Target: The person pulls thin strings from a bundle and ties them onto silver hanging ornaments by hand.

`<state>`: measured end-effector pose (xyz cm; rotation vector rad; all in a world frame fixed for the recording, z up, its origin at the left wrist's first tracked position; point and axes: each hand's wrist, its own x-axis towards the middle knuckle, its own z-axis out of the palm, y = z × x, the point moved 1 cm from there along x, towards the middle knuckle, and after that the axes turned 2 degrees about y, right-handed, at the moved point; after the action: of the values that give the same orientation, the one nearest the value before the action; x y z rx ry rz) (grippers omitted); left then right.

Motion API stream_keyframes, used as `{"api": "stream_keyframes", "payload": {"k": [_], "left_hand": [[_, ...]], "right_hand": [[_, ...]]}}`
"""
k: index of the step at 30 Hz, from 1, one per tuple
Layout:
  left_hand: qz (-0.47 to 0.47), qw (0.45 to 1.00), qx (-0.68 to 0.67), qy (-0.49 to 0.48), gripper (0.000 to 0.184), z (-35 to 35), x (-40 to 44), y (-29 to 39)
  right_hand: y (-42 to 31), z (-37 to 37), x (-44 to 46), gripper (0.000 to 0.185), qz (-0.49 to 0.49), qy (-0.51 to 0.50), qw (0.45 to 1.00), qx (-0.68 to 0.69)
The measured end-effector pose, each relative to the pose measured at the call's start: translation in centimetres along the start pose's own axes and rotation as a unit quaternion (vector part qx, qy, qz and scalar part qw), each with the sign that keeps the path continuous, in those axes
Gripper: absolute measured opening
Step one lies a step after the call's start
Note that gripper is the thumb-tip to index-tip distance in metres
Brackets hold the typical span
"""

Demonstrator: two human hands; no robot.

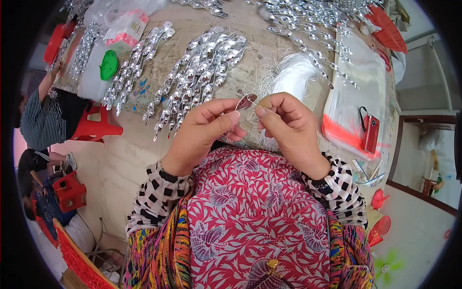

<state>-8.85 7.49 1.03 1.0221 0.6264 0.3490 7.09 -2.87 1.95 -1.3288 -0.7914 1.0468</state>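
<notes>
Near the table's front edge, my left hand [204,130] pinches a small dark reddish, shiny strip [246,101] with a thin white string looped at it. The fingers of my right hand [291,127] are closed on the white string [254,102], just right of the strip. Both hands are close together above my patterned lap. A bundle of white string [292,72] lies behind my right hand, its loose strands spreading left. Silver twisted strips [204,62] lie in rows behind my left hand.
More silver strips [308,19] cover the far side. Plastic bags [344,91] with a red phone-like item [370,134] lie right. A green dish [109,65] and tissue box [127,30] stand left. Beyond them, a person in striped clothing [42,120] is near a red stool [94,126].
</notes>
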Motion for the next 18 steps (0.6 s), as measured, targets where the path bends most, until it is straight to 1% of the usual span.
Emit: {"api": "stream_keyframes", "payload": {"k": [14, 18], "left_hand": [[-0.008, 1.000, -0.004, 0.017, 0.033, 0.34, -0.04, -0.18], [-0.006, 1.000, 0.007, 0.012, 0.033, 0.07, 0.07, -0.53]], "right_hand": [[0.21, -0.06, -0.26, 0.009, 0.026, 0.016, 0.999, -0.018], [0.32, -0.03, -0.24, 0.009, 0.019, 0.013, 1.000, -0.016]]}}
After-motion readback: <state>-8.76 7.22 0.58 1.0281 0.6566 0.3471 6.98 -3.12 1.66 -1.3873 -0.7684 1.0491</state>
